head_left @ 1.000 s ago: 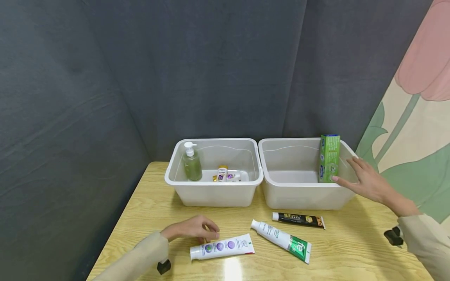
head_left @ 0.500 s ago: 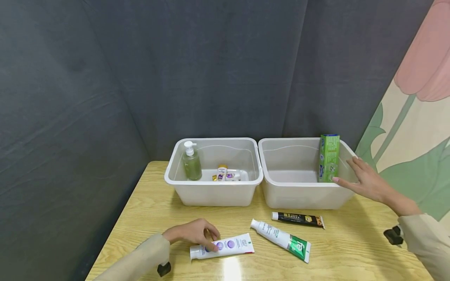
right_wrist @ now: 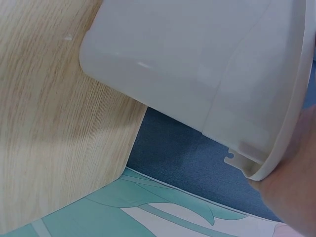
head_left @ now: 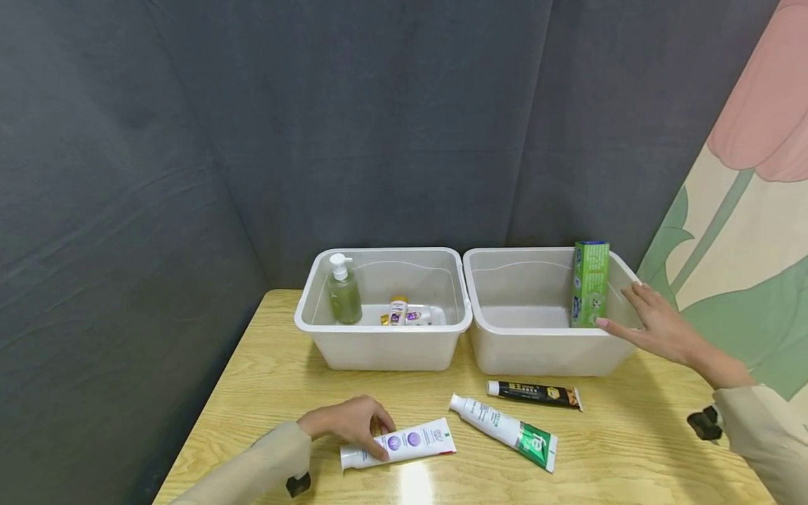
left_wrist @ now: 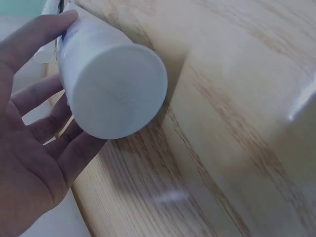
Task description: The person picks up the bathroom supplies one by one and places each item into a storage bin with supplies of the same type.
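A white toothpaste tube (head_left: 423, 439) with purple circles lies on the table. My left hand (head_left: 355, 424) pinches it near its cap end, thumb on the near side and fingers behind. In the left wrist view the tube's round white cap (left_wrist: 121, 94) faces the camera, with the thumb along the tube and the fingers bent beside it. My right hand (head_left: 663, 330) rests at the front right corner of the right white bin (head_left: 536, 351), fingers spread along its rim. Inside that bin, close to the thumb, a green toothpaste box (head_left: 590, 284) stands upright.
A white-and-green toothpaste tube (head_left: 505, 429) and a black tube (head_left: 535, 394) lie in front of the right bin. The left white bin (head_left: 385, 351) holds a green pump bottle (head_left: 344, 298) and small bottles (head_left: 398, 311). A dark curtain (head_left: 379, 126) hangs behind.
My left hand has come down from behind the purple-circled toothpaste tube and closed its thumb and fingers on it. The tube has barely moved. My right hand stays at the bin corner.
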Motion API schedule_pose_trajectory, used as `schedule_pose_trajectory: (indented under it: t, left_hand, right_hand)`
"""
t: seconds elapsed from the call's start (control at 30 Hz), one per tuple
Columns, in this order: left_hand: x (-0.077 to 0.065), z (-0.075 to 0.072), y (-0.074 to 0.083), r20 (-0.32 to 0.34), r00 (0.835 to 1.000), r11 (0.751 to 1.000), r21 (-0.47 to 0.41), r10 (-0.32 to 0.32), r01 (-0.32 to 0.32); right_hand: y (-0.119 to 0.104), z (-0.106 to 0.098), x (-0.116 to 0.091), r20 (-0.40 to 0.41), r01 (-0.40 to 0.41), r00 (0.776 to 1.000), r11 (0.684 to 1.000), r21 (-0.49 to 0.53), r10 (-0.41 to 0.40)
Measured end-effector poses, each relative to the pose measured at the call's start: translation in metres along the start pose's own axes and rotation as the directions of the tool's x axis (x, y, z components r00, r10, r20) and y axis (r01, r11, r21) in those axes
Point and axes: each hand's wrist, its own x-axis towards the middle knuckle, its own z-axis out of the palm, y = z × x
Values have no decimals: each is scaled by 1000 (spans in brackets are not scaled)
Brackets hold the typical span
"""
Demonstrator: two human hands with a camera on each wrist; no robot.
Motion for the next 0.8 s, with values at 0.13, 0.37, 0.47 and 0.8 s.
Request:
schedule_pose_trajectory:
  t: [0.13,0.37,0.47,0.8]
  left_hand:
    - [0,-1,2,11,1000,1000,6,-2,2]
    - [1,-5,5,31,999,999,53,-8,6]
    - [1,-6,7,27,999,997,71,-28,26]
    - [1,-8,6,33,999,994,111,-21,17]
  right_hand:
    - [-1,0,0,2,2,1000,1000,3,-2]
    - [-1,-1,1,-6,7,1000,1000,2,-7]
    - [-1,-1,1,-8,7,1000,1000,4,-7]
    - [-1,-1,0,-5,9,1000,1000,9,-9]
